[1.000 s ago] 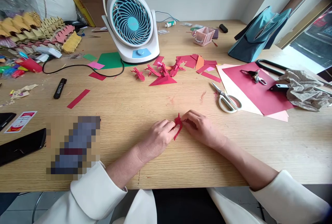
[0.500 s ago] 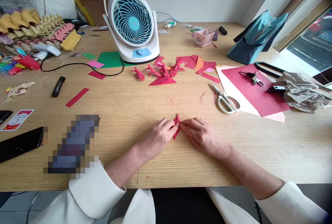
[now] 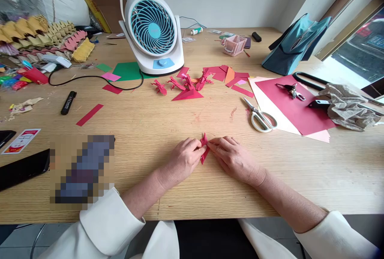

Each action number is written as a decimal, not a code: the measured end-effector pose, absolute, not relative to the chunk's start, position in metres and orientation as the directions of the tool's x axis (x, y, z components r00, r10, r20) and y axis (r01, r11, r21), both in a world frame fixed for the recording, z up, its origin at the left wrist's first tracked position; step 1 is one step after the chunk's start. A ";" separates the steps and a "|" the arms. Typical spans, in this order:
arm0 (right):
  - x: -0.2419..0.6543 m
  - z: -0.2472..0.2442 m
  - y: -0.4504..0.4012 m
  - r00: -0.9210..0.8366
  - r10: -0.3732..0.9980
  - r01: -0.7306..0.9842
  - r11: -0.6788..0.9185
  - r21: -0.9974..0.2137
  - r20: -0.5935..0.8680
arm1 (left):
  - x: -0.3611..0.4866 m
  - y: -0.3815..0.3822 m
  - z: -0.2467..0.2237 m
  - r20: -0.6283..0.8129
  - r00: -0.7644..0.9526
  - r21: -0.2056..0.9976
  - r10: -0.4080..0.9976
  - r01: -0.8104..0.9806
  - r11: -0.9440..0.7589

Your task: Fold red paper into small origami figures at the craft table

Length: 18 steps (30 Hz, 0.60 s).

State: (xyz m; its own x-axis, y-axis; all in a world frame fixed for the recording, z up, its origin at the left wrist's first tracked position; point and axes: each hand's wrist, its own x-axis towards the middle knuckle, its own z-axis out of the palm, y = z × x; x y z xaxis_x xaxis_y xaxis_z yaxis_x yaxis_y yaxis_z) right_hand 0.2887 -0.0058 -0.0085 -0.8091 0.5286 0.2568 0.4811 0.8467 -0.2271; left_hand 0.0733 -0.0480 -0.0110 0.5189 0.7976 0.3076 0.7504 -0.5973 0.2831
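A small folded piece of red paper [image 3: 204,156] lies on the table near its front, long and pointed at both ends. My left hand [image 3: 186,156] grips it from the left, fingers closed and pressing on its middle. From the right, my right hand [image 3: 232,156] pinches its edge with the fingertips. The fingers hide the paper's centre. Farther back stand several small red folded paper figures [image 3: 159,87], with a larger red folded triangle [image 3: 188,94] in front of them.
White-handled scissors [image 3: 260,118] lie right of my hands, beside red sheets [image 3: 295,105]. A white and blue fan [image 3: 156,31] stands at the back. Leftward are a red strip [image 3: 90,114], a black marker [image 3: 69,102] and a black phone [image 3: 25,169]. A teal bag [image 3: 292,47] stands back right.
Both hands stay on the folded red paper with almost the same grip. The whole view has shifted slightly.
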 end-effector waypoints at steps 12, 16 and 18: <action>0.277 -0.007 -0.001 -0.773 0.600 0.590 0.799 -0.114 0.207 | 0.075 -0.048 -0.013 0.324 0.511 0.318 0.796 0.734 -0.600; 0.272 -0.009 0.004 -0.744 0.645 0.633 0.764 -0.124 0.177 | 0.075 -0.048 -0.012 0.345 0.501 0.321 0.794 0.732 -0.601; 0.274 -0.004 0.005 -0.732 0.650 0.624 0.760 -0.181 0.205 | 0.075 -0.048 -0.011 0.351 0.504 0.315 0.789 0.730 -0.607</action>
State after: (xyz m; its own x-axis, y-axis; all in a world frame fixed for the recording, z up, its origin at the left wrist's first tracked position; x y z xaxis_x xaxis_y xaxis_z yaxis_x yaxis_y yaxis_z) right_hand 0.2743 0.0046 -0.0040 -0.7320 0.6499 0.2046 0.6243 0.7600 -0.1807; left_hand 0.0755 -0.0483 -0.0114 0.5044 0.7891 0.3507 0.7302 -0.6065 0.3145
